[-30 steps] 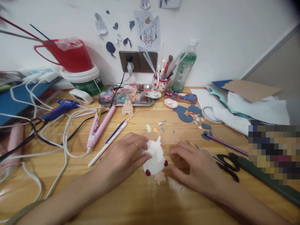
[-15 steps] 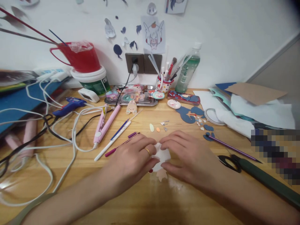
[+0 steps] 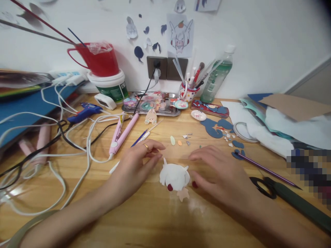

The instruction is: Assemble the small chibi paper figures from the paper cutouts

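Note:
A white paper cut-out [image 3: 177, 175] shaped like a head with two pointed ears lies on the wooden desk between my hands. A dark red round piece [image 3: 170, 187] sits at its lower left edge, and a small tan paper body [image 3: 183, 195] lies at its lower right. My left hand [image 3: 138, 163] is open to the left of the cut-out, fingers apart and empty. On the other side my right hand [image 3: 217, 168] is open too, its thumb close to a second dark red piece [image 3: 194, 184]; whether they touch I cannot tell.
Small paper bits [image 3: 179, 142] and blue scraps [image 3: 214, 127] lie beyond my hands. A pink hair straightener [image 3: 124, 134], white cables [image 3: 89, 137] and a blue glue gun [image 3: 84, 114] are at left. Scissors [image 3: 263, 187] and a purple pencil [image 3: 269, 170] lie at right.
Both hands have let go of the white cut-out and drawn apart, leaving it uncovered on the desk. The view has shifted slightly, so the background appears further right.

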`<state>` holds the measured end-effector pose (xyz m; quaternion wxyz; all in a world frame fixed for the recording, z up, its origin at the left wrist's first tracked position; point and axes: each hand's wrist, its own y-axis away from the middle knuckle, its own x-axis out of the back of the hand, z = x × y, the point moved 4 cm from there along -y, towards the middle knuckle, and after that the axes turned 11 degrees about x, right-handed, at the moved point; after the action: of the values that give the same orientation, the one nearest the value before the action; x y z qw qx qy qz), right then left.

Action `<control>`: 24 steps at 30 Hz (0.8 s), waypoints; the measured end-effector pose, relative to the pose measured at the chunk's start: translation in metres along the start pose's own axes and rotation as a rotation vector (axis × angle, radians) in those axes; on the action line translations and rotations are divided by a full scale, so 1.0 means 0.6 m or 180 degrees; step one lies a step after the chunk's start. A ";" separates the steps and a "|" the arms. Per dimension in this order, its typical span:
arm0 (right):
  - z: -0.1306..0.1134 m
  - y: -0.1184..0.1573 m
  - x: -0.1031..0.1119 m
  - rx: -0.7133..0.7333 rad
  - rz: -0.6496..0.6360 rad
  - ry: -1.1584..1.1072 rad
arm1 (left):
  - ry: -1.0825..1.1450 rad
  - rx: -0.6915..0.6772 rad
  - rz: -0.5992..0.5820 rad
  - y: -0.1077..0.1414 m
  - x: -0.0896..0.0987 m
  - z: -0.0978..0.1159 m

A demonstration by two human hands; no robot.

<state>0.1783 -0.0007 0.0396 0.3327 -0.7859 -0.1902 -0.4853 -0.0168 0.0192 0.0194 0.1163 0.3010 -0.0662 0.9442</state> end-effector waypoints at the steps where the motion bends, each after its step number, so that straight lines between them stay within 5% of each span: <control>1: 0.004 0.002 0.001 -0.0081 0.0000 -0.0067 | -0.0119 0.0019 -0.0060 -0.001 0.001 -0.003; 11: 0.023 0.034 -0.021 -0.0620 -0.1121 -0.0575 | -0.1272 -0.0889 -0.1136 0.000 -0.023 0.009; 24: 0.025 0.044 -0.039 -0.0983 -0.1031 -0.1300 | -0.0726 -0.0520 -0.1613 -0.025 -0.034 0.003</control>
<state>0.1935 -0.0084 0.0053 0.0824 -0.8679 -0.3001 -0.3872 0.0043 0.0300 0.0094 0.3642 0.4018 -0.0774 0.8366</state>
